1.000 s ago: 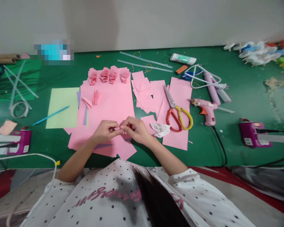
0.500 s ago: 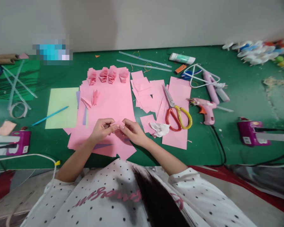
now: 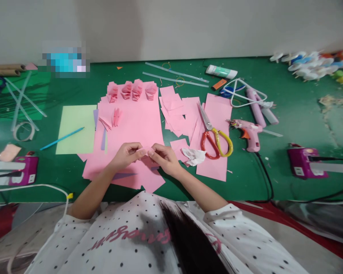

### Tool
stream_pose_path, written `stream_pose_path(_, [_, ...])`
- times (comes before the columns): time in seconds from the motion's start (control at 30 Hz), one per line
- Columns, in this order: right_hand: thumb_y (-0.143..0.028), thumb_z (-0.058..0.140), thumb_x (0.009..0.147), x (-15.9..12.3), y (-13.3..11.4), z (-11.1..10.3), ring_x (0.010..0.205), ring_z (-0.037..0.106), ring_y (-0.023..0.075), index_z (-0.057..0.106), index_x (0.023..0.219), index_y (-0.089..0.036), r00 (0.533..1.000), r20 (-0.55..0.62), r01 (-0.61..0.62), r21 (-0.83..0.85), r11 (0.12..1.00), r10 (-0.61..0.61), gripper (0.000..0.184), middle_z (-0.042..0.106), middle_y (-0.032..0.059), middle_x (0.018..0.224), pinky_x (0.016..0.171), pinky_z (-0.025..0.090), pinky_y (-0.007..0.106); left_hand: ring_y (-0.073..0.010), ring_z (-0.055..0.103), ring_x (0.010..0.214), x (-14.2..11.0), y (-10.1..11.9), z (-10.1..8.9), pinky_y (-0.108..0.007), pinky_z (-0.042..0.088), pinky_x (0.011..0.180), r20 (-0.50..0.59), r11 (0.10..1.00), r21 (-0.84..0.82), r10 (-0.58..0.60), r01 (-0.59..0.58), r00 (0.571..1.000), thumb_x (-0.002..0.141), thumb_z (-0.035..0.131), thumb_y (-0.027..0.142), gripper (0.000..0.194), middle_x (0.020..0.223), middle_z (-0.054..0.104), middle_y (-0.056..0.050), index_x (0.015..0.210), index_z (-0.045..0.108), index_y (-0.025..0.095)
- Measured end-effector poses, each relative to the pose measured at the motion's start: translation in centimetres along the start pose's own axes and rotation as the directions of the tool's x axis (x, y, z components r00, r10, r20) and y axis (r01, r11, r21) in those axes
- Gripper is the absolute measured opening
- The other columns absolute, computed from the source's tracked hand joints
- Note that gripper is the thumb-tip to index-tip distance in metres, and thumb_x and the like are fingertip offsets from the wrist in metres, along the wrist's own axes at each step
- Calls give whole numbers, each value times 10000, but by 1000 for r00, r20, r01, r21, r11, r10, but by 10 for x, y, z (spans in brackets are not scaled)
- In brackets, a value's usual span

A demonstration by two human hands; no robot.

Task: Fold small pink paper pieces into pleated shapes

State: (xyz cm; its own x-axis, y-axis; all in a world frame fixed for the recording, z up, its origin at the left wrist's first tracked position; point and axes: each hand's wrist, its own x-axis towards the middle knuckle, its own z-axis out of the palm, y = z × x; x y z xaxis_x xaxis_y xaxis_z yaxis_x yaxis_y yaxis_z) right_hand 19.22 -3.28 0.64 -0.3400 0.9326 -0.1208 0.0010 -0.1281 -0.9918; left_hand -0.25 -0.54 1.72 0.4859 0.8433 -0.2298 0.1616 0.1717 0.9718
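Note:
A small piece of pink paper [image 3: 146,149] is pinched between my left hand [image 3: 128,155] and my right hand [image 3: 165,158], thumbs on its near side. Both hands are closed on it, just above a stack of large pink sheets [image 3: 131,125]. Several pleated pink paper pieces [image 3: 136,90] stand in a row along the far edge of that stack. Nearer to my hands lie folded pink strips [image 3: 116,117]. Right of the stack, small cut pink squares [image 3: 173,110] lie scattered and overlapping.
Scissors [image 3: 215,142] with red and yellow handles rest on pink paper at the right, beside a crumpled white tissue [image 3: 193,156]. A pink glue gun [image 3: 250,135] trails a black cable. A blue pencil [image 3: 62,138] crosses a pale green sheet [image 3: 74,118]. Purple power boxes [image 3: 305,161] sit at both sides.
My hands have drawn slightly apart, the right one shifting a little to the right, with the pink paper still between the fingertips. The whole view has shifted slightly.

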Motion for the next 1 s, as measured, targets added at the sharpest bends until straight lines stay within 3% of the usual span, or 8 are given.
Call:
stream_pose_path(0.17, [-675, 607, 878, 0, -2, 0, 524, 362, 91, 491, 688, -208, 1000, 0, -28, 40, 999, 28, 517, 462, -43, 593, 494, 286, 249, -84, 495, 533, -1, 1, -7, -201, 401, 515, 64, 996, 76, 48, -53, 997, 921, 603, 581, 523, 584, 550, 8, 643, 597, 138])
stream_pose_path(0.4, [-619, 643, 882, -1, 3, -1, 514, 370, 86, 504, 715, -205, 998, 46, -58, 128, 990, 52, 468, 441, -57, 588, 497, 302, 243, -58, 392, 417, -1, 3, -14, -194, 321, 453, 212, 999, 27, -33, 28, 977, 923, 599, 581, 599, 445, 455, 30, 520, 555, 140])
stream_pose_path(0.57, [-626, 643, 880, 0, 2, -1, 515, 376, 86, 494, 715, -207, 996, 81, -61, 146, 987, 49, 474, 449, -56, 590, 498, 306, 242, -65, 401, 414, -4, 5, -12, -200, 308, 452, 218, 1000, 16, -9, 6, 976, 921, 595, 602, 624, 424, 444, 24, 503, 559, 140])
stream_pose_path(0.73, [-653, 601, 893, 0, 7, -4, 526, 350, 92, 498, 712, -210, 998, 62, -4, 27, 1000, 2, 490, 404, -57, 596, 500, 279, 248, -65, 419, 408, -6, 7, -11, -199, 308, 451, 212, 996, 69, 43, -59, 976, 935, 584, 584, 616, 418, 479, 11, 508, 581, 139])
stream_pose_path(1.0, [-644, 564, 915, 2, 6, -8, 532, 381, 99, 523, 739, -201, 997, 55, 67, -161, 985, -59, 479, 433, -49, 596, 518, 292, 251, -70, 453, 432, -4, 7, -6, -198, 346, 477, 258, 997, 60, 28, -45, 966, 943, 561, 598, 604, 462, 518, 8, 558, 616, 136])
